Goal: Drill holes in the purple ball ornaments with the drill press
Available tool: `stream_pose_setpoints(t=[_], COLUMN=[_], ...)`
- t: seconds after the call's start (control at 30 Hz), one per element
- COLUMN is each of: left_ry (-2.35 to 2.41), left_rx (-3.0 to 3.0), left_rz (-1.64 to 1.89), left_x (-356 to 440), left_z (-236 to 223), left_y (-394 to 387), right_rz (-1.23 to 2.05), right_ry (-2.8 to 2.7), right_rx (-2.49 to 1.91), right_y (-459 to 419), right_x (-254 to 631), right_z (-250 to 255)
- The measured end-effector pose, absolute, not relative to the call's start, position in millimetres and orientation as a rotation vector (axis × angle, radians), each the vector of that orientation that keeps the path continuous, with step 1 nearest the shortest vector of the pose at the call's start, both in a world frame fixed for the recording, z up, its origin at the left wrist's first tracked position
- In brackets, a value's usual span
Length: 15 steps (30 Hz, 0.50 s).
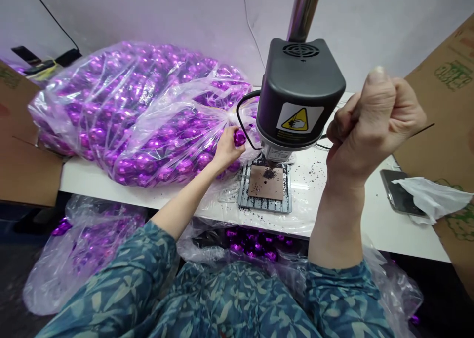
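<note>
My left hand [226,150] is closed on a shiny purple ball [239,137] at the mouth of a big clear plastic bag [137,106] full of purple balls. It is just left of a small black bench drill [299,93]. My right hand [374,126] is raised in a fist to the right of the drill head, wrapped round what looks like the drill's thin lever [425,129]. Under the drill head sits a brown plate on a grey slotted base [265,186], strewn with dark shavings.
A white table [333,214] carries the bag and drill. Cardboard boxes stand at the left [22,145] and right [444,111]. A phone [398,192] and white tissue [431,197] lie at the right. More bagged purple balls [252,244] sit in my lap and on the floor.
</note>
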State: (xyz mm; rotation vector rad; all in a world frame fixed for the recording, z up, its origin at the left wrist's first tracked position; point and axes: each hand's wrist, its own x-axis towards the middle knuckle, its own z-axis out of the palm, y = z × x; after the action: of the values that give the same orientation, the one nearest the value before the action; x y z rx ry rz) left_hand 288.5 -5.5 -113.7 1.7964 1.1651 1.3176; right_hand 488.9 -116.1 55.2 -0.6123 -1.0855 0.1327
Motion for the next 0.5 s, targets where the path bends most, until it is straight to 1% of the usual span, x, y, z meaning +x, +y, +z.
stream_pose_setpoints(t=[0.17,0.23,0.37,0.5], left_ry=[0.821,0.729,0.702,0.813], left_rx=[1.265,1.08,0.917,1.059], left_rz=[0.949,0.88,0.883,1.027], left_x=[264.4,266.0,278.7,297.4], left_z=[-106.4,-110.1,-123.5,-140.3], left_y=[-73.5,-87.2,-97.3,-99.9], right_rz=[0.124,0.123,0.142,0.151], right_ry=[-1.072,-1.056,-1.043,-1.03], right_rx=[-0.611,-0.606,-0.626,-0.655], right_y=[-115.1,-114.5,-114.8,-115.5], right_x=[487.0,486.7,487.2,487.1], right_z=[55.2,55.4,55.8,54.9])
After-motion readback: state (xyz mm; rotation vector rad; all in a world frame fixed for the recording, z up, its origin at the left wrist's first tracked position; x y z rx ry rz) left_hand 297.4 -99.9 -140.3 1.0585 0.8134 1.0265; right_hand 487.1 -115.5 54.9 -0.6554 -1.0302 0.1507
